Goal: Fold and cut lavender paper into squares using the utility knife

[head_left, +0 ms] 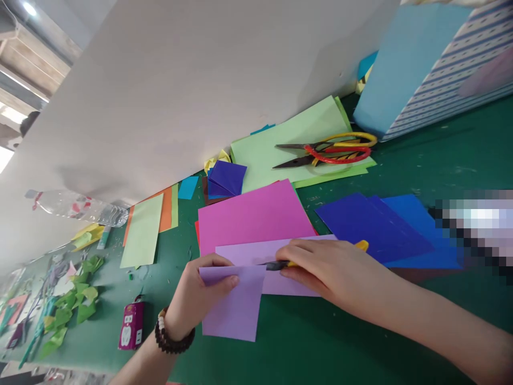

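The right hand closes around a yellow-handled craft knife — its blade hard to make out against the lilac paper — while the left hand pinches that paper's edge on the green table. A striped box runs off the top right corner, and a pixelated blur hides whatever lies at the right.

Head-worn view, facing forward and down
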Demonstrator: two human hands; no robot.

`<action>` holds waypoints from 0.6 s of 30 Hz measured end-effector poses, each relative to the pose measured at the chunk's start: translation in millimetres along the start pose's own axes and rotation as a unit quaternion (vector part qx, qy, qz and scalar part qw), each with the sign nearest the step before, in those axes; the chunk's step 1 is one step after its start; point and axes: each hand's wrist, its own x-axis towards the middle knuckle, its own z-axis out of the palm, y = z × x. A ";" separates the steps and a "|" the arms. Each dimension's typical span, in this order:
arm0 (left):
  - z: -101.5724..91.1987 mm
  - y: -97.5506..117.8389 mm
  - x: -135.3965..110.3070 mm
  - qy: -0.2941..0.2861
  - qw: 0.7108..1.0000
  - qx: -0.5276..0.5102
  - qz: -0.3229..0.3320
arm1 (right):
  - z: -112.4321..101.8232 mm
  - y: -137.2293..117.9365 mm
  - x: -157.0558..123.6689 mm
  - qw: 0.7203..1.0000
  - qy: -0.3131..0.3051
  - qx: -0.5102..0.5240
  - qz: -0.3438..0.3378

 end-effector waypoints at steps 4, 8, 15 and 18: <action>5.9 0.5 -4.1 -0.005 0.998 -0.046 -0.034 | -1.5 -2.4 -0.1 0.999 0.020 -0.002 -0.036; 7.4 2.9 -9.8 0.007 0.999 -0.033 -0.027 | -3.7 -4.3 -3.5 0.999 0.022 0.003 -0.049; 1.6 6.1 -8.5 -0.080 0.994 -0.059 -0.052 | -14.8 -2.7 -5.2 0.997 0.001 0.051 -0.057; 1.1 4.2 -6.0 -0.072 0.994 -0.070 -0.051 | -15.6 -4.4 -4.9 0.998 0.009 0.054 -0.033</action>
